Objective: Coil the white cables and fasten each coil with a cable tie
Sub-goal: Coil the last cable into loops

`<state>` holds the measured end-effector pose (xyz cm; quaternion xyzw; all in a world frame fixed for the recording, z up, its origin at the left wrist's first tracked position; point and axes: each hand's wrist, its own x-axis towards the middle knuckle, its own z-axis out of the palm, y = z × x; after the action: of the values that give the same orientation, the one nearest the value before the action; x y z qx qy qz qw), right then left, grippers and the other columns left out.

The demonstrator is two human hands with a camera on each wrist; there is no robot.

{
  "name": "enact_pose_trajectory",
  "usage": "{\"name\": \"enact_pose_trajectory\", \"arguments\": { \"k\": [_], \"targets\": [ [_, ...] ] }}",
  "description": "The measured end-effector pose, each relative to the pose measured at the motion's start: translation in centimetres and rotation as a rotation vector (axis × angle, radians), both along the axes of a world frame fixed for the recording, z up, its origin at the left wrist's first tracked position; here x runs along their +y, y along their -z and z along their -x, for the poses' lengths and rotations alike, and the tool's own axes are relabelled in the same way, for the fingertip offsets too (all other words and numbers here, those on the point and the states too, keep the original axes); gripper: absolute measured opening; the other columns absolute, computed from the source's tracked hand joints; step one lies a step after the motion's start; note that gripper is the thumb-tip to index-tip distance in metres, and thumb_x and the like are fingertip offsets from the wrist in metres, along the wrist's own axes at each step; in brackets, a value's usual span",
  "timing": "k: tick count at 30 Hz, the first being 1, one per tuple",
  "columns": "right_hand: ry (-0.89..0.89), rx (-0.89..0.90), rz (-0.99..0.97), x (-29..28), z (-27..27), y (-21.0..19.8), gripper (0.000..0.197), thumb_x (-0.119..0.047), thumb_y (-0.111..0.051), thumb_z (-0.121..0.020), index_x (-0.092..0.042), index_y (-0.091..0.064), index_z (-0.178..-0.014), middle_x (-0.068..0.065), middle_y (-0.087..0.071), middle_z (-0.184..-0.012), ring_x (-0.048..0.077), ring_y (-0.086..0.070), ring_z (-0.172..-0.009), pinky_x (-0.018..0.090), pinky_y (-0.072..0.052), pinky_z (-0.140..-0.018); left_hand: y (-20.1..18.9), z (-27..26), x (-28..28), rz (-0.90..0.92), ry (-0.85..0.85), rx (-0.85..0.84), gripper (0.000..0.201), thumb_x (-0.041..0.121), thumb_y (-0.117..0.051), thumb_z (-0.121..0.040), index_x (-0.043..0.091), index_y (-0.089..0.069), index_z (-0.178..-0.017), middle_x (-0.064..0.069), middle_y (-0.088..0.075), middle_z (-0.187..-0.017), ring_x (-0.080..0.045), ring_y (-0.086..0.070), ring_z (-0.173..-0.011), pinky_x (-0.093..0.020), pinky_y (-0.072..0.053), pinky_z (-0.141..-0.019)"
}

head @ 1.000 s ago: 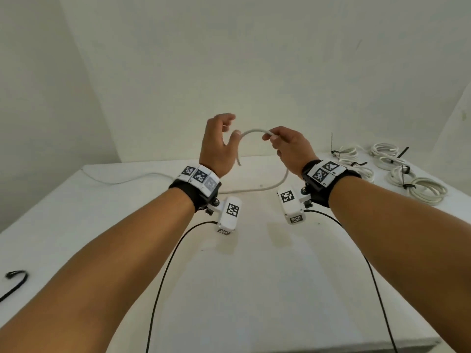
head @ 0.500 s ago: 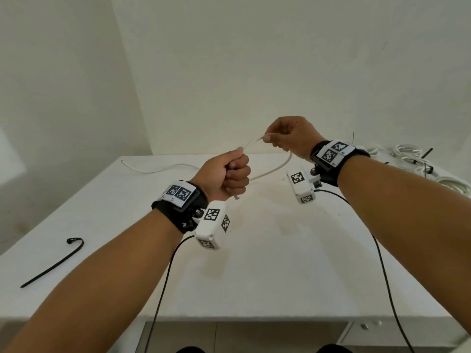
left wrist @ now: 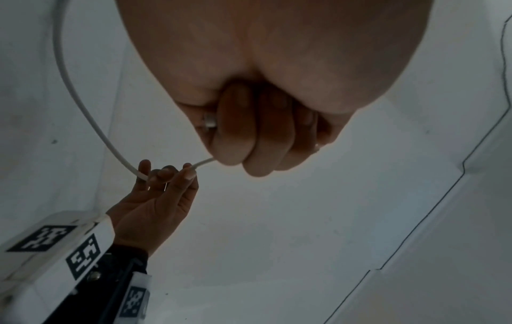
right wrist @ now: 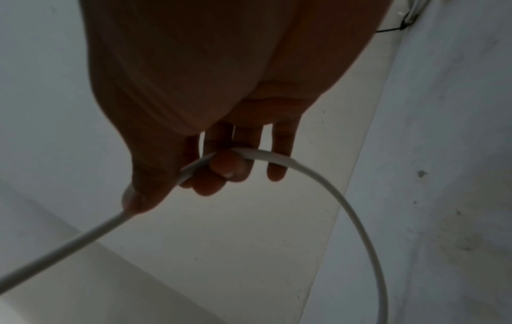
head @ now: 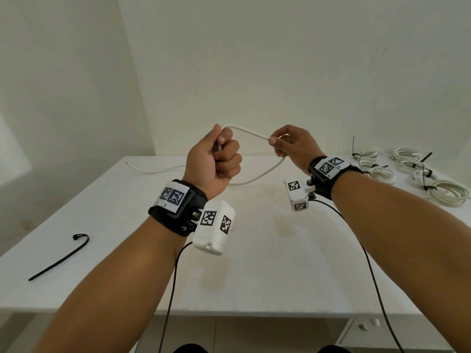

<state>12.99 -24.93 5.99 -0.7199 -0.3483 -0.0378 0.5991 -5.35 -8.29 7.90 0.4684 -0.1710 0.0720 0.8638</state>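
Observation:
A white cable [head: 246, 130] arches between my two raised hands above the table [head: 254, 250]. My left hand [head: 221, 159] is a fist gripping the cable near one end, whose tip [left wrist: 209, 121] shows inside the curled fingers. My right hand [head: 281, 142] pinches the cable [right wrist: 266, 156] between thumb and fingers a short way along. From there the cable [head: 257, 177] droops to the table and trails to the back left [head: 142, 169]. A black cable tie [head: 61, 256] lies loose at the front left.
Several white coils [head: 413, 171] bound with black ties lie at the back right of the table. Black leads [head: 173, 289] from the wrist cameras hang over the front edge. White walls close the back and left.
My left hand closed from open fingers into a fist round the cable, dropped, then rose again. The right hand kept its pinch. The head view swung, bringing the loose tie further in.

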Motion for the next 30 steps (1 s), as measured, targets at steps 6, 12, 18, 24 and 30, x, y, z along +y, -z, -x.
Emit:
{"name": "enact_pose_trajectory", "arguments": {
  "k": [6, 12, 18, 24, 30],
  "targets": [
    [0.045, -0.021, -0.031, -0.3, 0.1, 0.6, 0.009, -0.022, -0.075, -0.087, -0.016, -0.07, -0.085, 0.001, -0.065, -0.065, 0.016, -0.053, -0.057, 0.035, -0.052, -0.06, 0.1, -0.1, -0.2, 0.095, -0.106, -0.063, 0.043, 0.037, -0.033, -0.099, 0.022, -0.047, -0.061, 0.009, -0.018, -0.05, -0.01, -0.009, -0.044, -0.02, -0.013, -0.039],
    [0.016, -0.159, 0.352, 1.9, 4.4, 1.6, 0.012, -0.032, -0.076, -0.085, -0.021, -0.075, -0.081, 0.001, -0.071, -0.074, 0.006, -0.054, -0.063, 0.024, -0.048, -0.067, -0.5, -2.9, 0.7, -0.005, -0.43, -0.143, 0.033, 0.026, -0.031, -0.104, 0.016, -0.039, -0.074, 0.006, -0.034, -0.052, -0.009, -0.024, -0.043, -0.024, -0.02, -0.045],
    [-0.092, -0.287, 0.498, 3.6, 7.0, 1.7, 0.013, -0.031, -0.072, -0.088, -0.023, -0.069, -0.079, -0.015, -0.061, -0.064, -0.004, -0.051, -0.056, 0.011, -0.038, -0.058, 2.1, -4.8, 2.4, -0.81, -0.878, -0.083, 0.034, 0.03, -0.031, -0.106, 0.014, -0.04, -0.078, 0.006, -0.043, -0.061, -0.006, -0.04, -0.051, -0.021, -0.036, -0.055],
    [-0.162, -0.485, 0.562, 3.8, 7.8, 1.0, 0.007, -0.016, -0.068, -0.087, -0.012, -0.07, -0.082, -0.017, -0.055, -0.059, 0.0, -0.051, -0.055, 0.01, -0.035, -0.054, 4.1, -4.8, 3.4, -1.358, -0.711, -0.03, 0.032, 0.028, -0.032, -0.106, 0.015, -0.035, -0.077, -0.004, -0.046, -0.066, -0.019, -0.039, -0.058, -0.036, -0.035, -0.058],
    [-0.091, -0.395, 0.565, 2.0, 6.5, -1.4, 0.01, -0.029, -0.079, -0.082, -0.021, -0.074, -0.081, -0.014, -0.063, -0.066, -0.003, -0.055, -0.059, 0.008, -0.04, -0.054, 5.2, -3.6, 4.3, -1.441, -0.563, 0.077, 0.046, 0.028, -0.03, -0.107, 0.018, -0.042, -0.064, 0.005, -0.047, -0.057, -0.013, -0.04, -0.052, -0.032, -0.033, -0.061]
  ]
}}
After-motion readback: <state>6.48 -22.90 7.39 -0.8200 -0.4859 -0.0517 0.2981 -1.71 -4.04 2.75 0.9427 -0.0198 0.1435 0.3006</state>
